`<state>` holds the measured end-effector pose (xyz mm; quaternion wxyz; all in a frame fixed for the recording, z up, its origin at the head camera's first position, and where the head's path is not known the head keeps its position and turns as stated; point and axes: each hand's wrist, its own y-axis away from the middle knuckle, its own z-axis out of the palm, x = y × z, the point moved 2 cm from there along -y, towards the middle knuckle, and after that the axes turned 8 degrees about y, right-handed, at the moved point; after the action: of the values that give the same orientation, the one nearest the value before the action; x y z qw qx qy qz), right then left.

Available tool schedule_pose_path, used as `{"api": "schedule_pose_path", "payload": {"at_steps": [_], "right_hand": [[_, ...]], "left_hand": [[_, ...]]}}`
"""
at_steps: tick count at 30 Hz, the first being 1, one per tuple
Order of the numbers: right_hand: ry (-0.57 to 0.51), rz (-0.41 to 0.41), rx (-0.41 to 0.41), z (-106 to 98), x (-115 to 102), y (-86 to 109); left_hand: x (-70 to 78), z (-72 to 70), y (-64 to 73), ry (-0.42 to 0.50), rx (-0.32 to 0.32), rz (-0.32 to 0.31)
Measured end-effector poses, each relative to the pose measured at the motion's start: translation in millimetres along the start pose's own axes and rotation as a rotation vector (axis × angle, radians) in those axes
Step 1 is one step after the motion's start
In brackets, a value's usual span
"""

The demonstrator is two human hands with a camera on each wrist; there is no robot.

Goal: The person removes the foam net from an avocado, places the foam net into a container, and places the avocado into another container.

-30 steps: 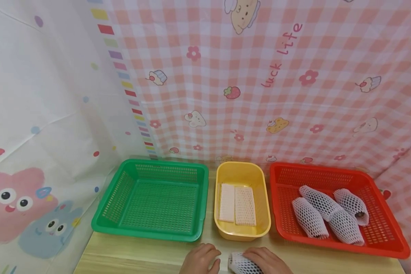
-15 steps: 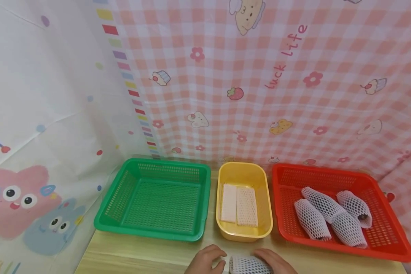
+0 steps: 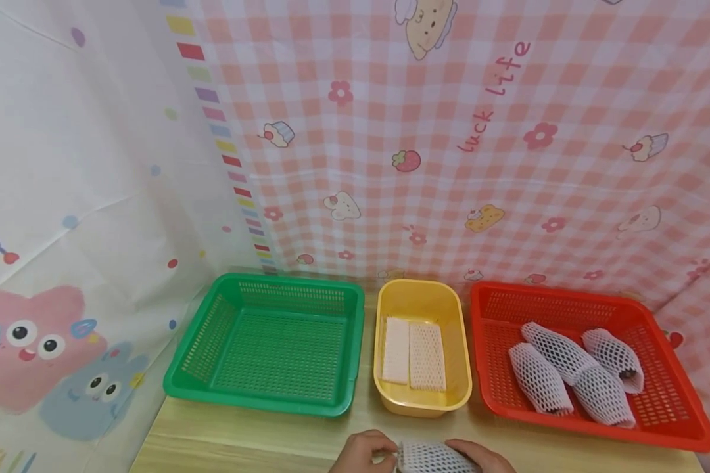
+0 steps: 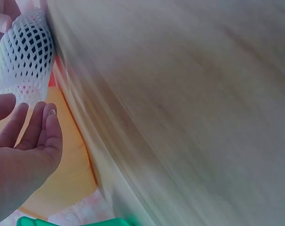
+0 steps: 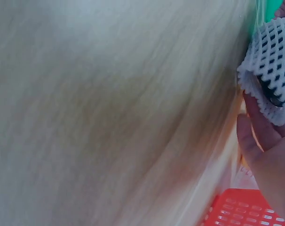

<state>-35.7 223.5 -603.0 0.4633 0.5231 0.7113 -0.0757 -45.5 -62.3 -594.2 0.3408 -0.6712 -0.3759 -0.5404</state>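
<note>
A white foam net sleeve (image 3: pixel 432 458) lies at the bottom edge of the head view, wrapped round a dark, glossy object (image 5: pixel 269 92) that shows through its mesh and at its right end. My left hand (image 3: pixel 363 453) pinches the sleeve's left end between thumb and fingertips. From the right, my right hand (image 3: pixel 482 456) holds the other end, its fingers under the sleeve's rim in the right wrist view. What kind of object sits inside cannot be told. Flat foam net sleeves (image 3: pixel 427 357) lie in the yellow basin (image 3: pixel 423 402) just beyond the hands.
A green basket (image 3: pixel 260 402) stands at the left on the wooden table (image 3: pixel 213 440). The red basket (image 3: pixel 491 394) at the right holds several net-wrapped objects (image 3: pixel 541 379), one showing a dark end. Patterned cloth (image 3: pixel 367 197) hangs behind the containers.
The left hand has moved right to the sleeve's left end. My right hand has slid from the sleeve's top toward its right end. The view has shifted slightly.
</note>
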Motion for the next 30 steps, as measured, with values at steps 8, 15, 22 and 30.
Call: {"api": "schedule_pose_path", "payload": {"at_steps": [8,15,22,30], "right_hand": [[-0.135,-0.126,0.074,3.6,2.6,2.8],[-0.153,-0.222,0.134,4.6,-3.0,5.9],[-0.259,-0.262,0.122,7.2,-6.9,7.7],[-0.333,-0.223,0.075,6.9,-8.4,6.5]], "left_hand": [[1.9,5.4,-2.1,0.074,-0.016,-0.105],[0.4,8.3,-3.8,0.026,-0.021,-0.029],[1.2,8.3,-6.5,-0.019,-0.06,0.003],[3.5,7.7,-7.6,-0.035,-0.094,-0.001]]}}
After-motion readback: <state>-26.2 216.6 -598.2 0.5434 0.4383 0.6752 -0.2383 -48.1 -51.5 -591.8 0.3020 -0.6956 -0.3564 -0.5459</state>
